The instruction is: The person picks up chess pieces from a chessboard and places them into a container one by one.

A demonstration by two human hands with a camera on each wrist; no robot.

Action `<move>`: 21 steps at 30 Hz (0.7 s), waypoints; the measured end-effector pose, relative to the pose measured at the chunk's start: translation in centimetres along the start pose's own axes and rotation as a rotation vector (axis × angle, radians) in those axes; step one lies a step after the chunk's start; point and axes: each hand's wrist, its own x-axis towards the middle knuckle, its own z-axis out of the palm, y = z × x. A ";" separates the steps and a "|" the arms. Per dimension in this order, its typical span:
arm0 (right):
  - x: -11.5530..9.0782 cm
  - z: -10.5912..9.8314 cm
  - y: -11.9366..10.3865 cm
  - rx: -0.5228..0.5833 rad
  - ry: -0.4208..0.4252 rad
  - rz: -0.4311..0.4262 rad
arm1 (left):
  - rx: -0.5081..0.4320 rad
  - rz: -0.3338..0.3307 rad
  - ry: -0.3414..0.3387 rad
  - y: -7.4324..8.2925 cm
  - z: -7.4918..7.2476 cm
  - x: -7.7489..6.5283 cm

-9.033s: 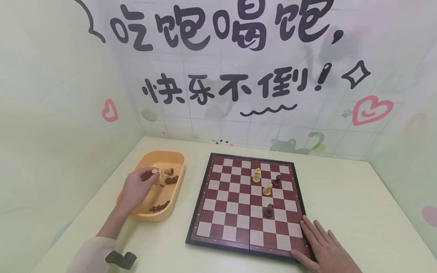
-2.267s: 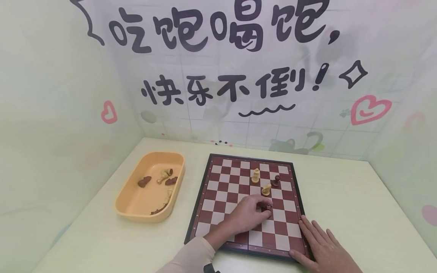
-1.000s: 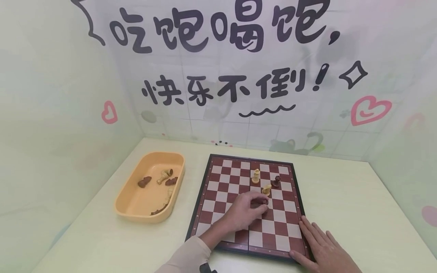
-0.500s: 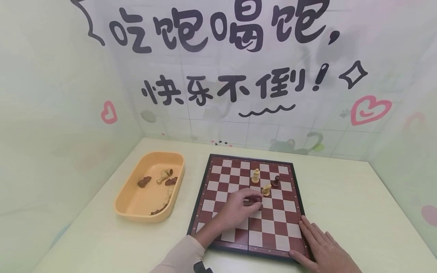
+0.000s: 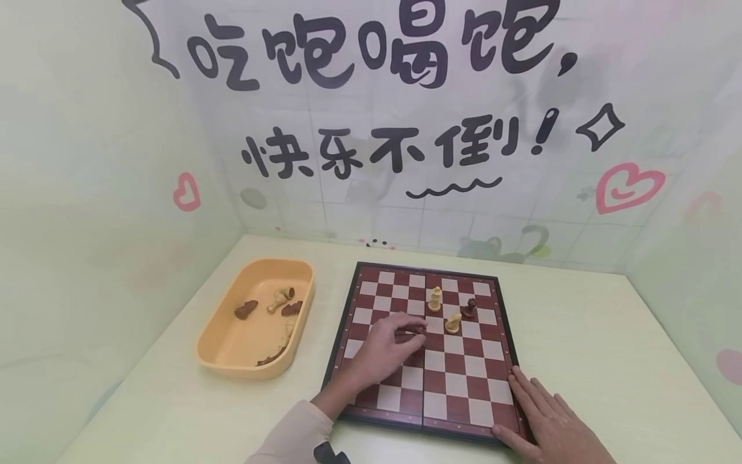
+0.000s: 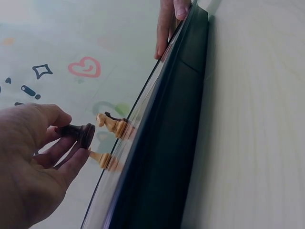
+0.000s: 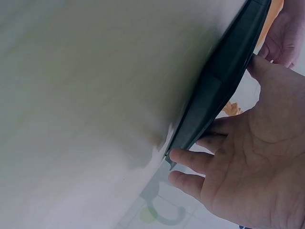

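Observation:
Thumb and fingers of my left hand point(image 5: 379, 351) pinch a dark brown chess piece point(image 6: 85, 135), which is lifted above the board with its round base facing outward in the left wrist view. In the head view the fingers mostly hide this piece, over the middle of the chessboard point(image 5: 464, 386). Standing on the board's far right part are a tall cream chess piece point(image 5: 435, 300), a cream knight point(image 5: 453, 323) and another dark chess piece point(image 5: 470, 307). My right hand point(image 5: 551, 419) rests with straight fingers along the board's near right edge.
An orange tray point(image 5: 228, 345) is left of the board. Inside lie a dark piece point(image 5: 246, 309), a cream piece point(image 5: 281, 298) and several others by its right wall. A printed curtain point(image 5: 371, 212) encloses the table at the back and sides.
Earlier my left hand reached into the tray, then gripped the dark piece on the board's right half. Now it has carried that piece leftward past the fold. The right hand has stayed put.

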 end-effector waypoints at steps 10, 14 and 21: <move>-0.2 0.2 0.0 -0.007 0.056 -0.021 | -0.033 -0.025 0.011 -0.5 -1.3 -0.3; -0.2 0.2 0.0 -0.010 0.061 -0.021 | -0.004 -0.024 0.015 -0.7 -1.7 -0.5; -0.2 0.2 0.0 -0.014 0.067 -0.023 | -0.019 0.014 0.025 -1.1 -2.6 -0.6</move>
